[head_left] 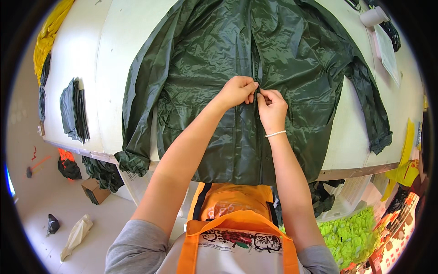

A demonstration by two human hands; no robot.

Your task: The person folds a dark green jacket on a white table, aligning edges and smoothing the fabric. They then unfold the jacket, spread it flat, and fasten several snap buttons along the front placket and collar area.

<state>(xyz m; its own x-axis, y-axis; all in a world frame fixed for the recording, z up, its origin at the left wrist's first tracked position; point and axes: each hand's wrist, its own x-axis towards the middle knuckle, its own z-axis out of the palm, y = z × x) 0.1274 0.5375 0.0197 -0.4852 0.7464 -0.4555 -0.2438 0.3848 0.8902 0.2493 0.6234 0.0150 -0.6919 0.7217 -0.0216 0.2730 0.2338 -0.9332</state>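
Dark green jacket (pixel 205 55) is lying across the surface (pixel 114 68), left hand (pixel 238 91) and right hand (pixel 273 106) pinching its front closure (pixel 253 55), exact grip being hard to tell, while slick hem (pixel 232 173) overhanging the surface's near edge is risking a slide that pulls the closure askew.

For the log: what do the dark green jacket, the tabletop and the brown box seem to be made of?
Dark green jacket: probably coated synthetic, glossy; crisp creases throw bright highlights. Nylon or PVC can't be told apart.
Tabletop: perhaps laminate or painted board; pale, smooth, faintly shiny, with a seam line.
Brown box: likely cardboard, matte, judging by its colour and flat panels.
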